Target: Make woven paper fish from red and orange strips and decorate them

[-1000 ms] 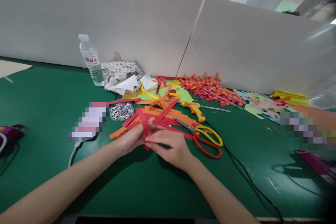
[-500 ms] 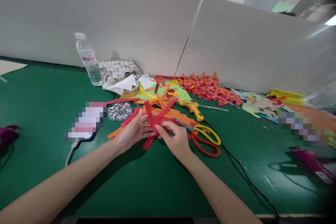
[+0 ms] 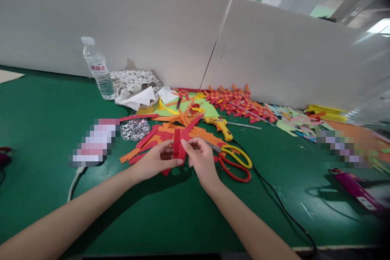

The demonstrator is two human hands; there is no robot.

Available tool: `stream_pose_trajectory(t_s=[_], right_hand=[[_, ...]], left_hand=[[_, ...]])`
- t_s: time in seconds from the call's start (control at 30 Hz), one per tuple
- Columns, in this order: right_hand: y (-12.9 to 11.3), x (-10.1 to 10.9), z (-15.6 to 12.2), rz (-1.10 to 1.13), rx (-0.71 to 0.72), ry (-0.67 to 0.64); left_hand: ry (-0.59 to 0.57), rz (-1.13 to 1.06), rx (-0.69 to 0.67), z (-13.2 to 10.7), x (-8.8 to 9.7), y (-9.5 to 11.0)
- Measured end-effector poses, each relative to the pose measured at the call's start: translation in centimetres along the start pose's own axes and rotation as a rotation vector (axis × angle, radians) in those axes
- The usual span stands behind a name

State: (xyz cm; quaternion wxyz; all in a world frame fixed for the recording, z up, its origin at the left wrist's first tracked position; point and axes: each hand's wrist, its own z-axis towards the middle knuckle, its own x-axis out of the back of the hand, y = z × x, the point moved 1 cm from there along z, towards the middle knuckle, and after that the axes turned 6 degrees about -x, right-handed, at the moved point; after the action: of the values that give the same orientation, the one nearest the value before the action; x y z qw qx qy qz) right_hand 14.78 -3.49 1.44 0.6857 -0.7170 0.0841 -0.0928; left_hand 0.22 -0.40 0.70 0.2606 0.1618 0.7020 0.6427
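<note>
Red paper strips (image 3: 177,143), splayed crosswise half a second ago, now show one band upright and one slanting away. Left hand (image 3: 155,160): curled round their left side, thumb at the lower end. Right hand (image 3: 203,164): pinching them, thumb in front. Position: above the green table (image 3: 170,215). Beyond: scissors (image 3: 224,150), right; orange strips (image 3: 129,155); tub of craft eyes (image 3: 135,128), left; yellow glue gun (image 3: 226,131); checkered paper pieces (image 3: 234,101); water bottle (image 3: 99,71), upright.
</note>
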Motion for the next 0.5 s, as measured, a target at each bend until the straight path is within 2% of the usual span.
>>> stream_pose_trajectory(t_s=[0.13, 0.3, 0.4, 0.5], right_hand=[[0.04, 0.03, 0.06, -0.078, 0.024, 0.008], [-0.16, 0.11, 0.16, -0.193, 0.171, 0.008], [-0.18, 0.06, 0.20, -0.163, 0.220, -0.029], [-0.17, 0.01, 0.16, -0.139, 0.210, -0.064]], left_hand=[[-0.041, 0.057, -0.038, -0.05, -0.21, 0.00], [-0.067, 0.085, -0.017, -0.23, -0.09, -0.01], [-0.048, 0.069, 0.015, -0.18, -0.06, -0.03], [-0.040, 0.036, 0.041, -0.19, -0.11, 0.11]])
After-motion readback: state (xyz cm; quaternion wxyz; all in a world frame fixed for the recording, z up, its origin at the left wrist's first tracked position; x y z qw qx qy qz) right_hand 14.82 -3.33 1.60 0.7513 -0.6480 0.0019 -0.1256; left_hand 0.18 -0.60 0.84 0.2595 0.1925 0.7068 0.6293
